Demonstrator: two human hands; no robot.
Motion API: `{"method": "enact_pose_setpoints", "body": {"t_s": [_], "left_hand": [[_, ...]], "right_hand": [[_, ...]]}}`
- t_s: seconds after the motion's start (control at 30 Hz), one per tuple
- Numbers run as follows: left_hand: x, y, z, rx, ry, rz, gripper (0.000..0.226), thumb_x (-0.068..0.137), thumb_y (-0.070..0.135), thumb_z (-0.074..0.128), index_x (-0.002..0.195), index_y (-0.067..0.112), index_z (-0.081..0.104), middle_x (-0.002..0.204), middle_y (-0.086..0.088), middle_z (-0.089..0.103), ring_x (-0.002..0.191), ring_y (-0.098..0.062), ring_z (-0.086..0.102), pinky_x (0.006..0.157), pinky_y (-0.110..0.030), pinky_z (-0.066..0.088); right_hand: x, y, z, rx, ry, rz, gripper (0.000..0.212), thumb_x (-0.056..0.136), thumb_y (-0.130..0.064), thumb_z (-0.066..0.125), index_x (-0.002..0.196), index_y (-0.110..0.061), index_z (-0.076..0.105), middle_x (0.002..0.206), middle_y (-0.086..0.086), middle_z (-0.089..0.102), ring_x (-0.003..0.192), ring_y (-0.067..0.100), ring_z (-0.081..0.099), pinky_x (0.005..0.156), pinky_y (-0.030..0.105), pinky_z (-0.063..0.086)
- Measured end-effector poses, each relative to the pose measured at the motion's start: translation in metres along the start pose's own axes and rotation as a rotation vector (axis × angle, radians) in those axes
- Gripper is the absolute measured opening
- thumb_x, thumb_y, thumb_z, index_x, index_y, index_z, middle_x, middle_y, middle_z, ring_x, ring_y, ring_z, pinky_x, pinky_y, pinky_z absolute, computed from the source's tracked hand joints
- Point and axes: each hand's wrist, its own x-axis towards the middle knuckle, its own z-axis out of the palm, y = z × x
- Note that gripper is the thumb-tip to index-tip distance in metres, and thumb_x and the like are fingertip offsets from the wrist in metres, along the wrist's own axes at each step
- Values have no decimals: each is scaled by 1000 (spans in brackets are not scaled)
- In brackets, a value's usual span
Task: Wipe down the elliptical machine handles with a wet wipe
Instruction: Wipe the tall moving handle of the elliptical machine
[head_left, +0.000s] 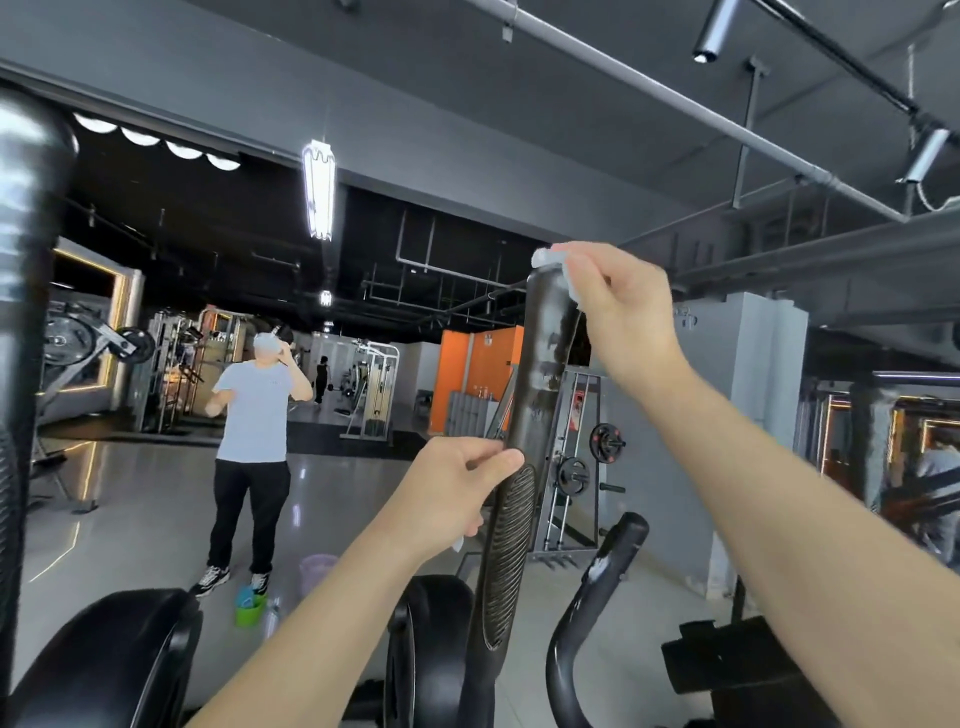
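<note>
Child: Wipe, where is it? I have just the one picture, from the head camera.

Helper: The wet wipe (545, 257) is at the very top of the tall black handle (543, 358). The right hand (623, 312) pinches it there. The fingers are bent round it and press it on the round tip.

Child: And the other hand?

Helper: The left hand (452, 493) holds the same handle lower down, just above the bumpy grip (511, 545). Its fingers and thumb are curled round the bar. A little white bit (458, 544) pokes out under that hand. I cannot tell what it is.

Child: What could go wrong?

Helper: I think the wipe could slip off. Only a small part of it sits on the tip, and the tip is round. If the fingers loosen, it drops to the floor (130, 519) and gets dirty.

Child: Anything else?

Helper: The handle can swing, I guess. If the left hand lets go, or slides on a wet spot, the bar may move away from the wipe. The bar shows pale streaks, so some spots may get missed. The bumpy grip could be forgotten too. So could the small curved handle (613, 566) nearby and the big handle (26, 249) at the far left.
</note>
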Motion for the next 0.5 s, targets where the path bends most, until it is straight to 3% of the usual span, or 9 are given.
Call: {"method": "enact_pose_setpoints", "body": {"t_s": [0.07,0.17,0.23,0.3,0.4,0.5], "left_hand": [[0,-1,-1,6,5,1,21,102,40,61,86,50,69,56,13,64,47,-12,55,48,-24,50],[0,-2,0,17,12,13,22,102,40,61,85,52,66,57,14,65,45,-8,55,47,-21,49],[-1,0,2,26,20,12,21,102,38,60,86,51,63,59,17,67,43,-4,55,46,-18,48],[-2,1,1,28,25,0,23,103,37,60,86,51,63,60,17,68,43,-3,56,47,-20,50],[-3,-1,-2,38,4,-35,20,104,34,59,95,52,63,58,16,67,48,-11,58,56,-36,56],[-4,-4,-4,33,-1,-58,15,104,32,59,108,44,66,60,19,68,49,-12,58,64,-53,60]], "right_hand": [[17,-13,-8,-69,-148,55,24,97,-34,57,100,-33,81,92,-30,72,83,-12,60,77,16,46],[25,-19,-9,-166,-276,130,24,96,-38,57,99,-35,80,71,-36,62,73,-5,57,71,23,44],[16,-16,-3,-179,-165,55,25,101,-32,56,105,-27,80,93,-29,72,92,-1,64,87,29,53],[-2,-9,7,-166,-8,-54,25,103,-21,57,113,-17,80,117,-10,75,114,4,66,105,27,49],[-25,0,17,-182,142,-203,23,102,-6,59,116,-5,77,127,5,73,127,15,62,114,27,42],[-38,10,20,-300,161,-369,29,97,11,59,123,9,70,133,23,66,132,39,58,118,45,41]]}}
